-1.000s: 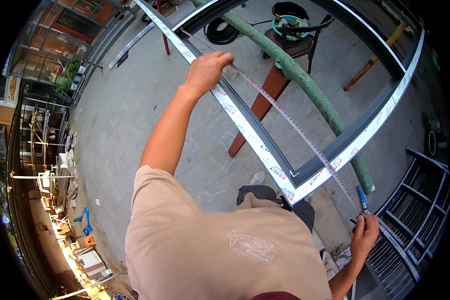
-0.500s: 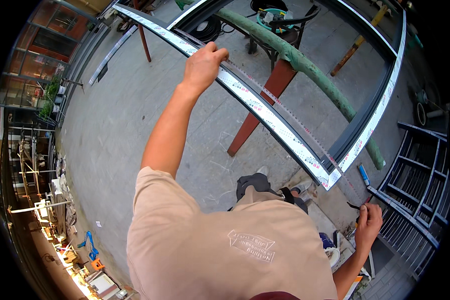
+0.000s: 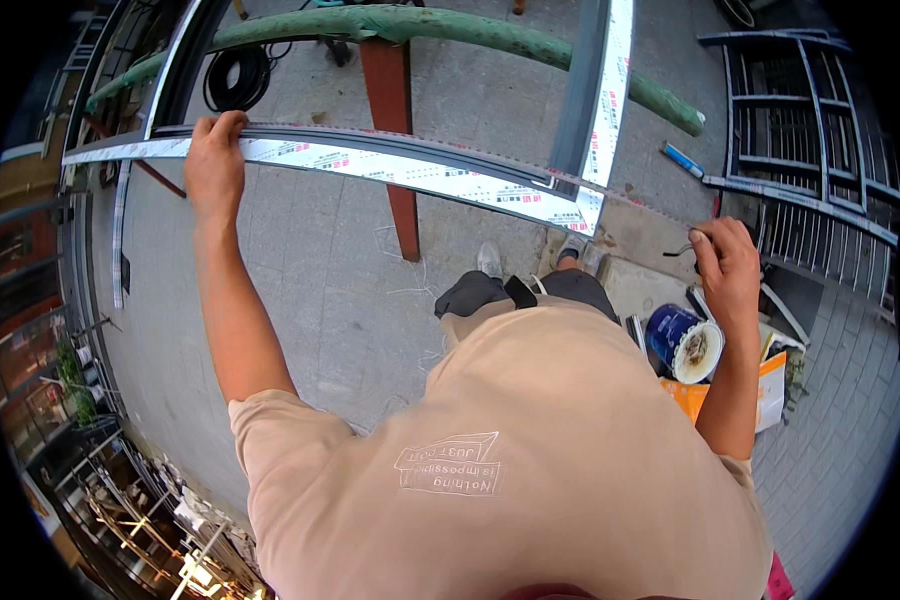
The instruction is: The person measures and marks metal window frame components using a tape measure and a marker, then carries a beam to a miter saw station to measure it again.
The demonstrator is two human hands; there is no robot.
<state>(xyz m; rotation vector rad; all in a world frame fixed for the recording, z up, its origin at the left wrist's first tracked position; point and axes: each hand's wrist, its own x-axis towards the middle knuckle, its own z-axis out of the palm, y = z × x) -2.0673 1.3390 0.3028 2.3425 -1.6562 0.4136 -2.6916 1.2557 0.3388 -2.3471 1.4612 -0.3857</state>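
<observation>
A large dark window frame (image 3: 588, 90) lies raised off the ground, with printed white protective film along its near rail (image 3: 370, 167). A thin measuring tape (image 3: 640, 203) stretches along that rail and runs past its right corner. My left hand (image 3: 215, 170) is closed in a pinch at the tape's left part, against the rail. Out beyond the right corner, my right hand (image 3: 728, 265) is closed round the tape's other end; the palm hides whatever case is there. A small dark bent piece (image 3: 676, 251) sticks out from its fingers.
A green pipe (image 3: 470, 35) and a red-brown post (image 3: 390, 130) are under the frame. At right stands a dark metal ladder-like rack (image 3: 785, 100), with a blue tube (image 3: 682, 158) beside it. A blue bucket (image 3: 668, 330) stands near my right forearm. Coiled black hose (image 3: 235, 80) lies behind the rail.
The view has turned, so the near rail now runs nearly level across the picture. Both hands keep about the same places along the tape, which stays stretched between them.
</observation>
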